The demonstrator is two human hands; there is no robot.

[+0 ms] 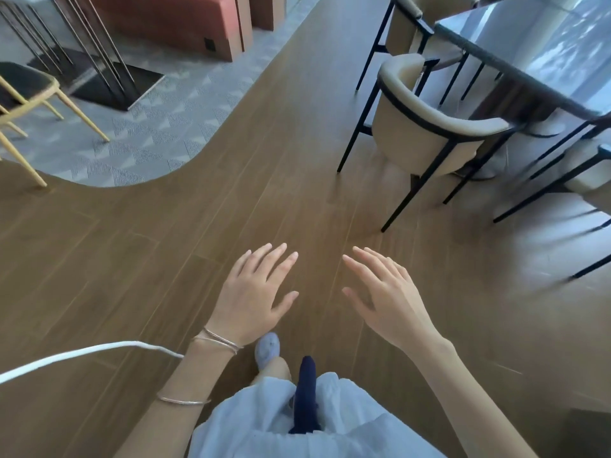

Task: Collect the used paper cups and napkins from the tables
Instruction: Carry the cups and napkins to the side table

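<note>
hands: left hand (pixel 254 294) and right hand (pixel 385 300) both spread wide, holding nothing; probably between pickups | desk (pixel 515 51) up ahead, right of the right hand; no cups visible

Wood floor (pixel 264 180) ran wide open straight ahead. On the right, beige armchairs (pixel 426 133) crowded the dark table (pixel 515 57); far left sat a wooden chair (pixel 29 97) and a metal table base (pixel 109 77).

The floor (pixel 231 209) was brown wood-grain planks, the carpet (pixel 148 127) grey with pale striped triangles. The armchair (pixel 426 140) was beige with black trim and legs. The bench (pixel 172 21) was terracotta, the table (pixel 515 61) glossy grey, the skirt (pixel 264 424) white, the cord (pixel 82 353) white.
</note>
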